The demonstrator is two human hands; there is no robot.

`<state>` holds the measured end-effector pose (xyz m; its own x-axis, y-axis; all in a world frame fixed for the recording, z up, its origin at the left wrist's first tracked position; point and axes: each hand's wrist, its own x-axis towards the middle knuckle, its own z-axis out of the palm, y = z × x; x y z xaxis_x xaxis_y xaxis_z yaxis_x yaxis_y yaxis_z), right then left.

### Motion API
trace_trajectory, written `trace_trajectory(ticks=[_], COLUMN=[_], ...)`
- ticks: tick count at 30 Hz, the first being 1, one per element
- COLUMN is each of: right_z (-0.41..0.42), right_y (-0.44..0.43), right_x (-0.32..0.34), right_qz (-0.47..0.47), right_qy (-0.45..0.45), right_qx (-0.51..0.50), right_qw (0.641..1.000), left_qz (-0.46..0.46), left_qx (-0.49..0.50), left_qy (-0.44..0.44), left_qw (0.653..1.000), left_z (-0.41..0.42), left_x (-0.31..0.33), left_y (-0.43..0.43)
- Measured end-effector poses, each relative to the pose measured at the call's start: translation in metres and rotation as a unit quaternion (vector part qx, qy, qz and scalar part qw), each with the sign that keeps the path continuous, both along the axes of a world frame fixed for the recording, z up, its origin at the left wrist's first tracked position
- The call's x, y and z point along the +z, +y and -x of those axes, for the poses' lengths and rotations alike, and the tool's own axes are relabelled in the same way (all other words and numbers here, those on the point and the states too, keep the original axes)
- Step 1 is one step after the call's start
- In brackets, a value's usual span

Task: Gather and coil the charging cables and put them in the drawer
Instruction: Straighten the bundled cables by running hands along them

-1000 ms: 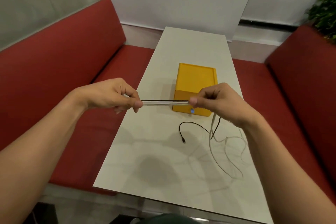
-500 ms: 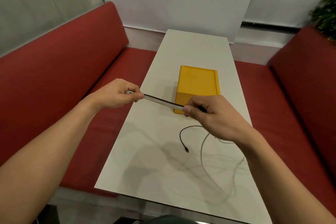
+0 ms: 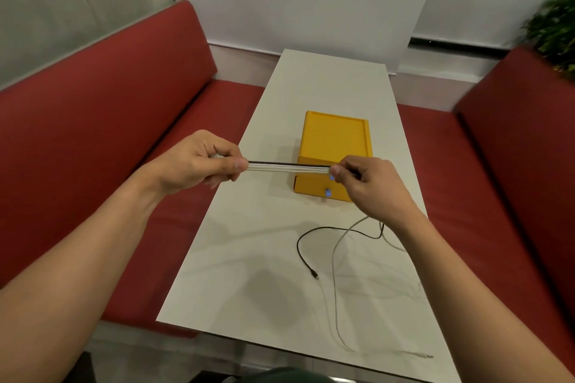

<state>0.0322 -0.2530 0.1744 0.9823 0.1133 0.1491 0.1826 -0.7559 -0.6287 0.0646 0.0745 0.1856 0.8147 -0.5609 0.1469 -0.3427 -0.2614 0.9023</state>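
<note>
The task is somewhere in its first half. The left hand [image 3: 199, 165] and the right hand [image 3: 370, 186] each pinch one end of the cables [image 3: 289, 166]. These are folded into several straight strands, white ones with a black one on top, and are held tight in the air between the hands. They hang above the table [image 3: 236, 258], just in front of the yellow box [image 3: 336, 137] that has the drawers.

Much is left to do. The loose part of the black cable [image 3: 298, 246] and a long part of the white cable [image 3: 333, 274] lie on the table below the right hand and are not yet gathered. The drawers look closed, but the right hand covers part of the front, so I cannot be sure. I judge that a drawer must be opened before the cables go in.

The table is narrow, with a red bench [image 3: 93, 149] along each long side. The left hand is over the left edge, above the bench, so there it has free room. The far end of the white cable lies very near the table edge closest to the person, and it may slip off if it is dragged carelessly. In front of the box there is room for a drawer to slide out, though the loose cables lie just beside this place.
</note>
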Motion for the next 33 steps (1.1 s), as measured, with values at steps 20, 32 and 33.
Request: trace_trajectory(ticks=[20, 32, 33], right_z=[-0.004, -0.023, -0.023], right_y=[0.015, -0.007, -0.009], right_x=[0.02, 0.016, 0.015], right_qz=[-0.065, -0.003, 0.01], right_qy=[0.017, 0.12, 0.118], right_qx=[0.079, 0.138, 0.144], right_qw=[0.995, 0.983, 0.982], left_qz=[-0.075, -0.235, -0.238], left_qx=[-0.05, 0.049, 0.049], left_qy=[0.2, -0.091, -0.103], left_qw=[0.976, 0.967, 0.965], left_z=[0.007, -0.028, -0.028], left_x=[-0.013, -0.001, -0.002], left_y=[-0.055, -0.008, -0.003])
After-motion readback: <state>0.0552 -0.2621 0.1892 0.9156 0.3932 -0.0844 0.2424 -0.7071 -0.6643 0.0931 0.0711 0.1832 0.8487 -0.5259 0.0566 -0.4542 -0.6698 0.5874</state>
